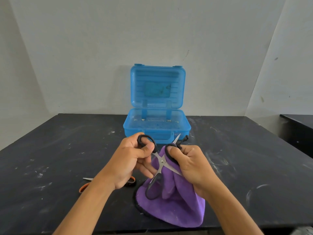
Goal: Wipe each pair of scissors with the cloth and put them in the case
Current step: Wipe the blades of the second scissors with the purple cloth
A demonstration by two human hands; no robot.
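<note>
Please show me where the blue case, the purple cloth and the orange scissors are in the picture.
blue case point(156, 123): head view, on the floor of the open lower half.
purple cloth point(177, 204): head view, on the hanging lower folds.
orange scissors point(82, 188): head view, on the orange handle loop left of the left forearm.

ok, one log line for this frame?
left hand grips black scissors | right hand holds purple cloth | case open | orange scissors waiting

Black worktop point(67, 150), scuffed with pale streaks and specks. Plain white wall point(101, 48) behind its far edge. A second dark surface point(298, 131) off its right edge, only partly in view.
</note>
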